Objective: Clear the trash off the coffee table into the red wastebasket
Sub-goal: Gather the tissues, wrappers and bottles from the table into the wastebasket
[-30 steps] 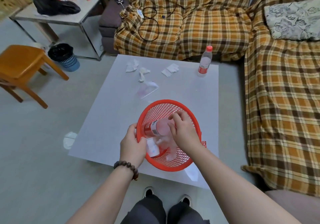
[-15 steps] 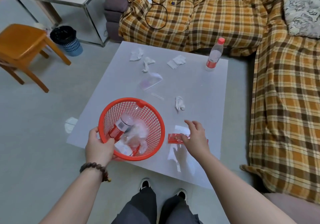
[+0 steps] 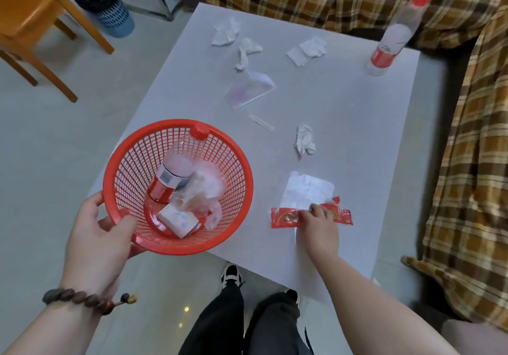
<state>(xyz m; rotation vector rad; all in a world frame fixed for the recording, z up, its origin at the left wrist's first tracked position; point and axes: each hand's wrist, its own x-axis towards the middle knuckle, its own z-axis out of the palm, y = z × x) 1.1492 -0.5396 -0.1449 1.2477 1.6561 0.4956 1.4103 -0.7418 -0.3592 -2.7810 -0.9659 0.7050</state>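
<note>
My left hand [image 3: 103,232] grips the near rim of the red wastebasket [image 3: 233,212], held at the white coffee table's [image 3: 357,124] near left corner. Inside lie a plastic bottle [image 3: 173,176], clear film and a small white pack. My right hand [image 3: 320,225] pinches the middle of a red wrapper [image 3: 284,217] lying flat on the table, next to a clear wrapper [image 3: 308,190]. A crumpled tissue [image 3: 305,140], a thin strip [image 3: 261,122], a clear bag [image 3: 248,89], three tissues [image 3: 306,51] at the back and an upright bottle [image 3: 393,36] stand on the table.
A plaid-covered sofa [image 3: 472,146] wraps the table's far and right sides. An orange wooden chair [image 3: 30,16] and a blue bin with a black liner [image 3: 105,3] stand on the floor at left. My legs and shoes [image 3: 232,273] are at the table's near edge.
My left hand pulled the wastebasket left to the table corner. My right hand left the basket, reached right and closed its fingers on the red wrapper.
</note>
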